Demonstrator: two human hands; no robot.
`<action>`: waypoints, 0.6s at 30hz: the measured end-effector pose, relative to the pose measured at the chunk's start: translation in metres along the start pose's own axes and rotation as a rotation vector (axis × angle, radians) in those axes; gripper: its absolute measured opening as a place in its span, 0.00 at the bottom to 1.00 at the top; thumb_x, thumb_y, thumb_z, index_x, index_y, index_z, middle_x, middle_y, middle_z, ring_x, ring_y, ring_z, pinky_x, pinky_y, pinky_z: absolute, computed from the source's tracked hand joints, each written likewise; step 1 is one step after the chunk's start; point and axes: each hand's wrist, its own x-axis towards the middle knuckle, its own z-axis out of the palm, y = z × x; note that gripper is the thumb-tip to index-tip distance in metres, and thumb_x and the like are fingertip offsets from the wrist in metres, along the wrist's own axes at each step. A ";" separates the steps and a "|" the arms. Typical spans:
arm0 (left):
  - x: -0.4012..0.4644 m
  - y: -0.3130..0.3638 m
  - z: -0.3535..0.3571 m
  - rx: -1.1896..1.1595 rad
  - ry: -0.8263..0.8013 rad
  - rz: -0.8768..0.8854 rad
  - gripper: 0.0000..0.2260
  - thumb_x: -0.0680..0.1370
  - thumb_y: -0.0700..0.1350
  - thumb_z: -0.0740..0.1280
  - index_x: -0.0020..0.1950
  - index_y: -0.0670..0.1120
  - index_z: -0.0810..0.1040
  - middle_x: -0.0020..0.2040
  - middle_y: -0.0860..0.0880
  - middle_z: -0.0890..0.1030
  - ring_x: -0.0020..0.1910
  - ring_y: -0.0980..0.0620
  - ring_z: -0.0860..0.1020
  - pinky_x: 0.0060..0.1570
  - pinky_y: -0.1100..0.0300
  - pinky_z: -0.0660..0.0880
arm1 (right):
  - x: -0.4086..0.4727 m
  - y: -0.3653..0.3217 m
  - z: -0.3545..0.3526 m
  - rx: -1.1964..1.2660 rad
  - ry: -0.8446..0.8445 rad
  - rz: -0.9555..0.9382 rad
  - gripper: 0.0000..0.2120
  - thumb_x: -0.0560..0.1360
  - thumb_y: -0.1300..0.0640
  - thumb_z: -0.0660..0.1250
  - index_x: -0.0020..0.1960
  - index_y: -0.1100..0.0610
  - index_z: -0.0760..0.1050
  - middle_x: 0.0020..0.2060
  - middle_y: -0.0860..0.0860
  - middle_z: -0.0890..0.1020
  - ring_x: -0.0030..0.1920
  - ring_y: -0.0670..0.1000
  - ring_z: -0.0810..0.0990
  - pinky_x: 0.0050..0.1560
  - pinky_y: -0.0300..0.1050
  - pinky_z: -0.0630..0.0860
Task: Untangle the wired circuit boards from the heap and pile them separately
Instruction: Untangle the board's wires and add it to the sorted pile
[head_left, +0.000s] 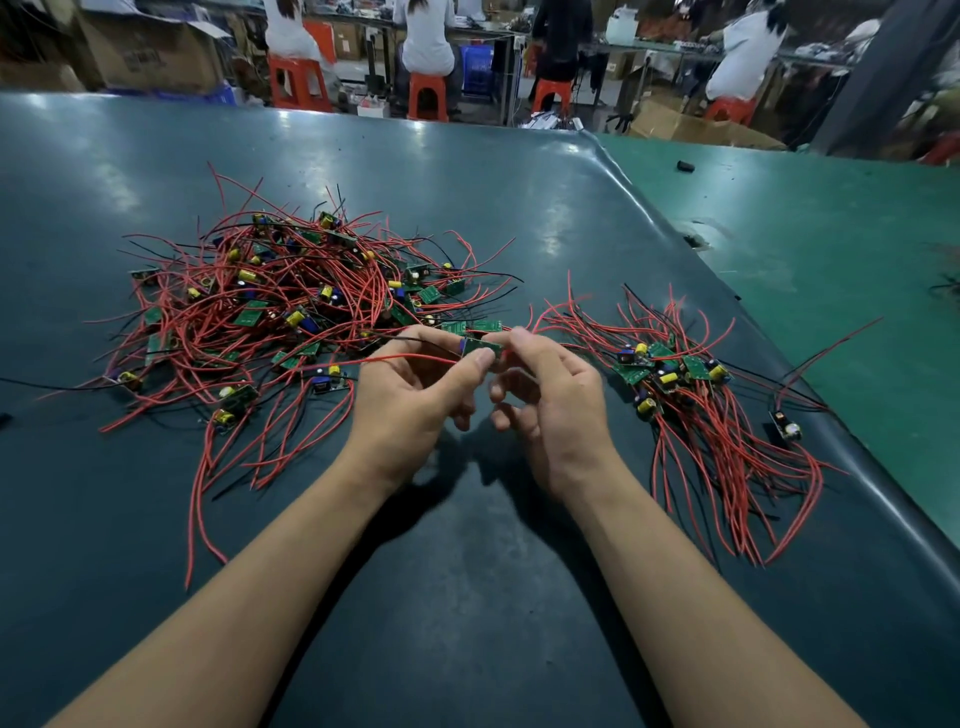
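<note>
One board (480, 347) was pinched between left hand (415, 395) and right hand (550, 400) just above the table (467, 571), a small sorted pile (691, 395) was laid at right, while the heap (280, 312) (far bigger) was left tangled.

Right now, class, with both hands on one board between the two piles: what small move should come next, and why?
Probably draw the circuit board rightward until its red wire slips clear. The left hand and right hand both pinch it, but the wire still trails left toward the tangled heap. Once free, it can join the sorted pile on the right.
</note>
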 end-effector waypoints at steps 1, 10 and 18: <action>0.001 0.000 0.000 -0.047 -0.027 -0.049 0.10 0.70 0.39 0.73 0.44 0.42 0.72 0.27 0.49 0.78 0.21 0.54 0.73 0.23 0.63 0.72 | 0.000 0.000 0.000 -0.008 -0.002 0.005 0.13 0.78 0.59 0.66 0.37 0.57 0.83 0.32 0.52 0.81 0.27 0.46 0.73 0.22 0.36 0.67; 0.002 -0.006 -0.003 0.183 0.120 0.124 0.08 0.73 0.36 0.74 0.43 0.44 0.75 0.30 0.53 0.81 0.26 0.59 0.77 0.29 0.67 0.74 | 0.000 -0.002 0.001 -0.096 -0.058 0.097 0.11 0.80 0.57 0.64 0.42 0.60 0.80 0.32 0.51 0.82 0.27 0.46 0.77 0.22 0.37 0.71; 0.003 -0.005 -0.004 0.118 0.177 0.107 0.08 0.75 0.37 0.73 0.42 0.42 0.73 0.30 0.46 0.81 0.22 0.52 0.74 0.24 0.62 0.72 | 0.003 -0.005 -0.005 -0.054 0.037 0.054 0.13 0.78 0.58 0.68 0.35 0.56 0.83 0.30 0.49 0.81 0.26 0.43 0.74 0.21 0.35 0.67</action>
